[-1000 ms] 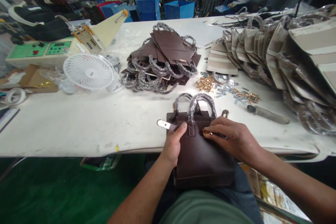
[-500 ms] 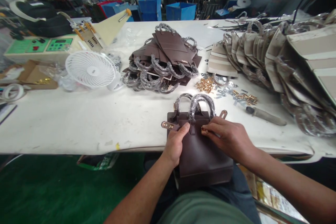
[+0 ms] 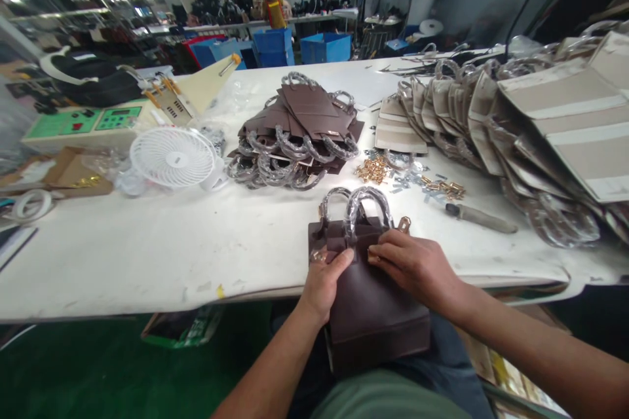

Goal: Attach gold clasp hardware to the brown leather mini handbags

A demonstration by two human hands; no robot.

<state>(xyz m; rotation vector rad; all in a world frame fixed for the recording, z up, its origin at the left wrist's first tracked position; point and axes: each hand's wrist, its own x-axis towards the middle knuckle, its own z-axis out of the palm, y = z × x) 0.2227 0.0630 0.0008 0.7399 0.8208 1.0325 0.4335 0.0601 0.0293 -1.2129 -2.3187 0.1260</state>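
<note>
A dark brown handbag (image 3: 378,314) stands between my hands at the table's front edge, its two handles (image 3: 374,195) wrapped in clear plastic. My left hand (image 3: 322,285) grips the bag's left side, thumb lying across the front below the handle. Beside its fingers shows a strap end with metal fittings (image 3: 318,256). With fingertips pinched together, my right hand (image 3: 417,265) holds a small gold-coloured metal piece (image 3: 373,255) against the bag's front; its exact kind is mostly hidden. Another strap tip with a gold fitting (image 3: 403,225) sticks up behind the right hand.
Brown bag pieces (image 3: 309,111) with wrapped handles are piled mid-table. Beige-lined bag pieces (image 3: 472,101) lean at right, near gold fittings (image 3: 376,170) and a dark-tipped tool (image 3: 481,217). A white fan (image 3: 173,157) and a machine (image 3: 83,121) stand left. People work in the background.
The view has tilted up, showing more of the room. The left strap, which stuck out sideways, now lies closer to the bag by my left fingers. Both hands keep their hold.
</note>
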